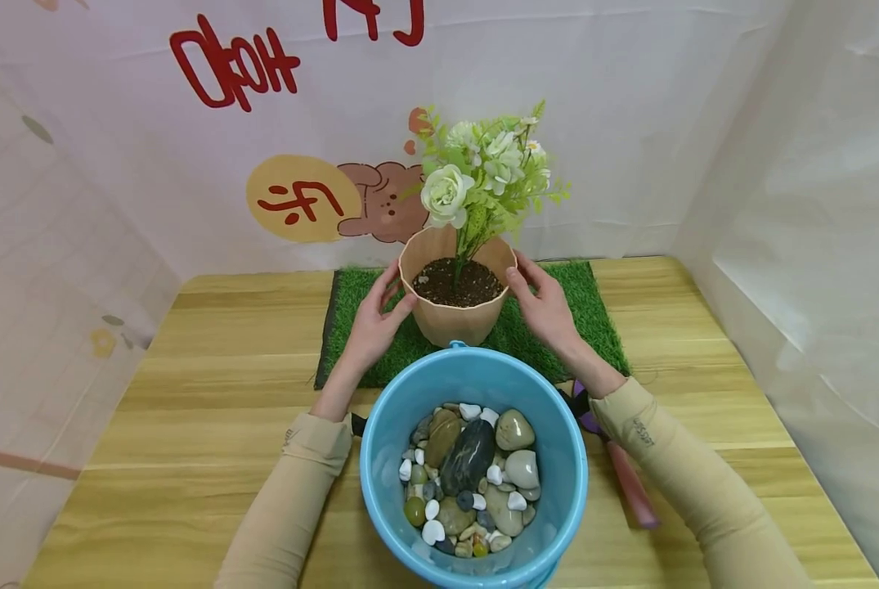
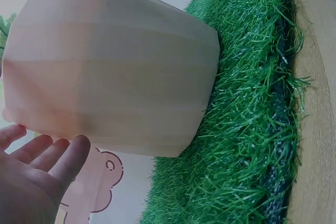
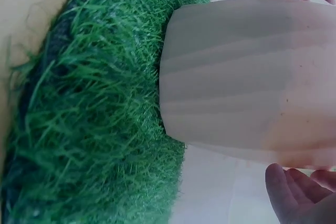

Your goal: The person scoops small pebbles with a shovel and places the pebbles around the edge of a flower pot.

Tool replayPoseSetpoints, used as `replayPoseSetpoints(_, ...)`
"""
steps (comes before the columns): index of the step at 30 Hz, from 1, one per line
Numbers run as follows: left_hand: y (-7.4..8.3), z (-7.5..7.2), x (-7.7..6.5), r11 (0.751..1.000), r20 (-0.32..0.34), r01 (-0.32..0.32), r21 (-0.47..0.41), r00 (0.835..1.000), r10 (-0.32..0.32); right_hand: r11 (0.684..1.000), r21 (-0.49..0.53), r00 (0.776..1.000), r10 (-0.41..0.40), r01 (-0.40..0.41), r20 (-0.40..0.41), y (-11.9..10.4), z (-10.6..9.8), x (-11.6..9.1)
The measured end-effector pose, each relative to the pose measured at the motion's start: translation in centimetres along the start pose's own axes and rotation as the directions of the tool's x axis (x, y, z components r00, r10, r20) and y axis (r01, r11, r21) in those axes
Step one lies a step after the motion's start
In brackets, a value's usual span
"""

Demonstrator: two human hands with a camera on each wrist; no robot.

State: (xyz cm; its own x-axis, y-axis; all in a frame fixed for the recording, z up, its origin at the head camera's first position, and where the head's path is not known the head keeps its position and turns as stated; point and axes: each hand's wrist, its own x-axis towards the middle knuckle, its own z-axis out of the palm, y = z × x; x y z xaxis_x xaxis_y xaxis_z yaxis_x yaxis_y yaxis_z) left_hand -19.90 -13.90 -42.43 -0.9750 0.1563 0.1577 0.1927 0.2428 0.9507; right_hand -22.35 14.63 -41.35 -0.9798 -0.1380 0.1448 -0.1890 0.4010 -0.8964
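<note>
A beige flower pot [image 1: 454,321] with faceted sides stands upright on a green artificial grass mat [image 1: 586,315]. Dark soil [image 1: 439,282] lies inside it, and a plant with white flowers and light green leaves [image 1: 494,168] rises from the soil. At the pot's left side, near the rim, my left hand [image 1: 376,319] touches it with fairly straight fingertips. Opposite, my right hand [image 1: 549,311] touches the right side, thumb near the rim and fingers extended. Both wrist views show the pot wall [image 2: 131,77] close up, its base resting on the grass.
A blue bucket [image 1: 571,483] with several pebbles [image 1: 470,458] stands in front of the pot, between my forearms. Partly under my right forearm lies a tool with a pink handle [image 1: 630,483] and a purple part. The wooden table [image 1: 218,393] meets printed white cloth walls [image 1: 616,123].
</note>
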Motion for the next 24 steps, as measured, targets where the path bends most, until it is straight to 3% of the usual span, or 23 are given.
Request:
replayPoseSetpoints(10, 0.3, -1.0, -2.0, 0.999, -0.038, -0.039, -0.001, 0.999, 0.039, 0.983, -0.137, 0.992, -0.109, 0.118, 0.07, 1.2, -2.4, -2.9)
replayPoseSetpoints(18, 1.1, -1.6, -4.5, 0.996, -0.034, -0.085, 0.029, 0.996, 0.086, 0.922, -0.336, 0.981, -0.169, 0.191, 0.094, 2.7, -5.2, -6.8)
replayPoseSetpoints(24, 1.8, -1.8, -6.5, 0.992, -0.011, -0.124, 0.017, 0.992, 0.124, 0.88, -0.441, 0.979, -0.117, 0.179, 0.164, 3.8, -7.2, -9.9)
